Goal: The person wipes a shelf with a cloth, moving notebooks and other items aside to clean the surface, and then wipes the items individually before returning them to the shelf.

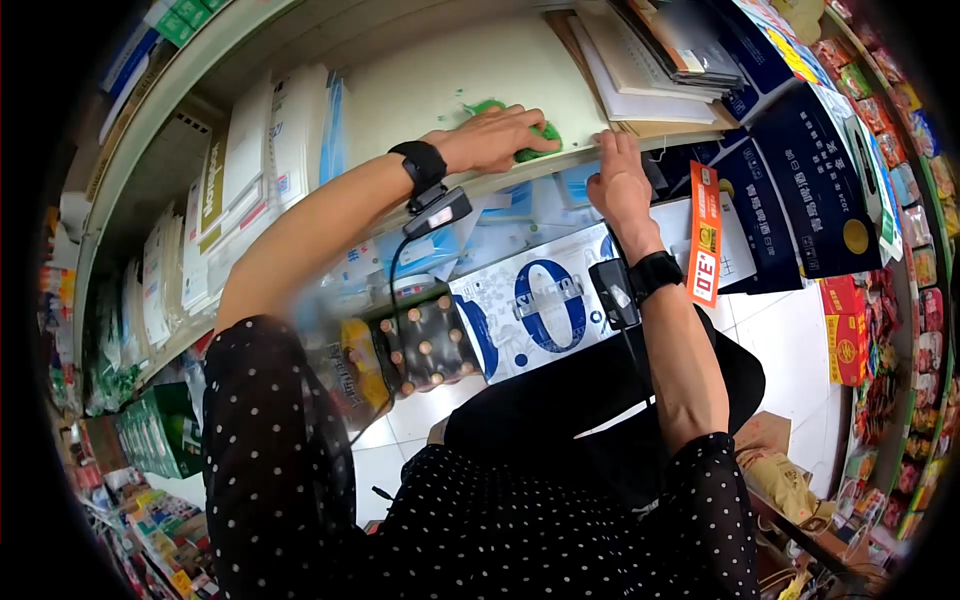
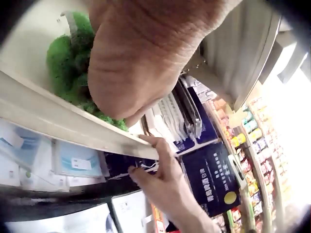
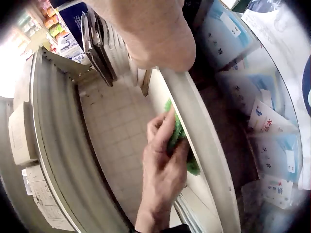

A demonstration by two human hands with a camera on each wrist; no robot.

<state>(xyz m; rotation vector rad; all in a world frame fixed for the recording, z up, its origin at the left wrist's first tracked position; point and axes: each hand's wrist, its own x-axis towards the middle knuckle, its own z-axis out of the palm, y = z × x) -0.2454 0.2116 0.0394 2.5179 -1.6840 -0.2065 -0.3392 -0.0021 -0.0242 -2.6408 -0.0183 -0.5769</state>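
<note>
On the pale shelf board (image 1: pixel 400 80), my left hand (image 1: pixel 495 138) grips a fuzzy green cloth (image 1: pixel 540 142) just behind the raised front lip. The right wrist view shows the fingers and thumb of that hand bent over the cloth (image 3: pixel 177 128). In the left wrist view the cloth (image 2: pixel 63 63) lies bunched beside the heel of the hand, which hides part of it. My right hand (image 1: pixel 622 185) rests its fingertips on the shelf's front lip (image 2: pixel 73 116), to the right of the cloth, with the thumb held apart below.
Upright packets and envelopes (image 1: pixel 255 150) line the shelf's left side; a stack of papers and envelopes (image 1: pixel 650 75) stands right. Below are blue-and-white packets (image 3: pixel 233 92), a white carton with blue print (image 1: pixel 545 300) and a bottle pack (image 1: pixel 430 345). Dark blue boxes (image 1: pixel 810 180) stand right.
</note>
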